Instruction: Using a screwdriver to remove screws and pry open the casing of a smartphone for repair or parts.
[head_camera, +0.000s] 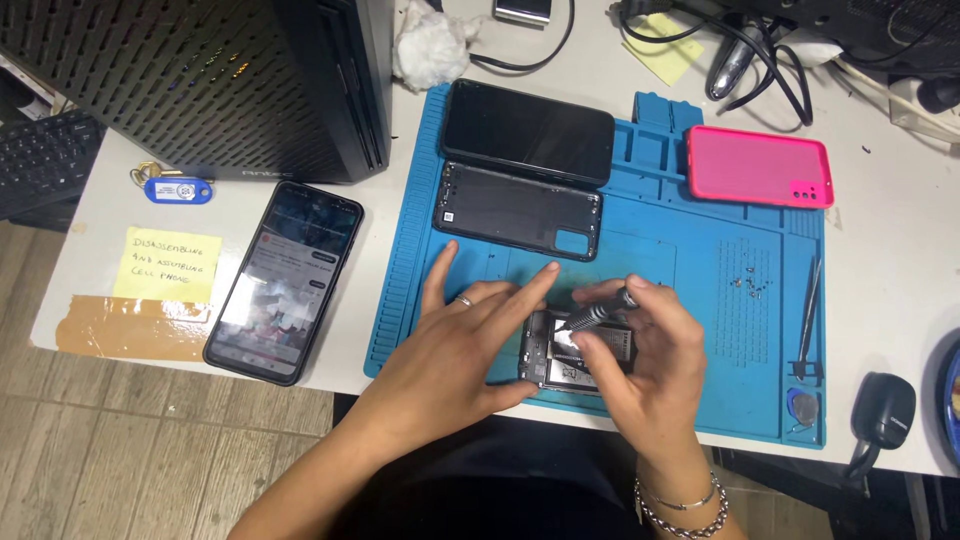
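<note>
Premises present as a small phone repair workbench. Beneath both hands lies a blue silicone repair mat (700, 400) with moulded compartments; an opened phone (575, 350) sits under the hands, a detached back cover (517, 211) and a dark phone (527, 130) lie beyond them, and loose screws (752, 284) and tweezers (808, 310) rest on the mat to the right of the right hand (640, 350). To the left of the left hand (455, 350) stand a lit phone (285, 282), a yellow sticky note (167, 264) and a black computer tower (200, 85), while a pink phone case (758, 167) and tangled cables (760, 50) sit beyond the right hand.

opened phone (560, 358) – mostly hidden, screws (750, 283) – tiny
</note>
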